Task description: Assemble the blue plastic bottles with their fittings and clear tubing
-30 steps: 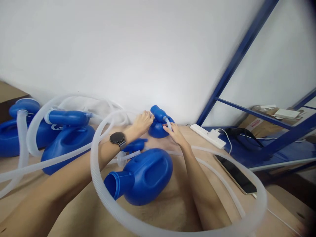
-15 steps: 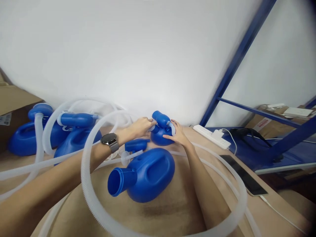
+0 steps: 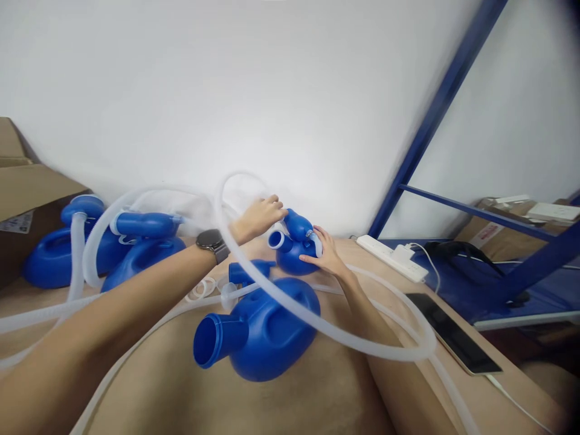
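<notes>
At the back of the table stands a small-looking blue urinal bottle with a white-rimmed neck facing left. A blue funnel piece lies across its top, with a white hose end at its right. My right hand grips the bottle's right side, thumb in front. My left hand, wrist in a dark watch, curls its fingers at the funnel piece's left end; what lies inside them is hidden. In front, another blue urinal bottle rests on its side, its wide mouth open to the left.
A long white hose loops over the front bottle and my right forearm. More blue bottles with hoses stand at left beside a cardboard box. White rings lie mid-table. Right are a power strip, a tablet and a blue metal frame.
My left hand has moved up off the bottle's neck to the funnel piece's end, baring the white-rimmed neck. The hose loop has risen and shifted right. My right hand keeps its hold.
</notes>
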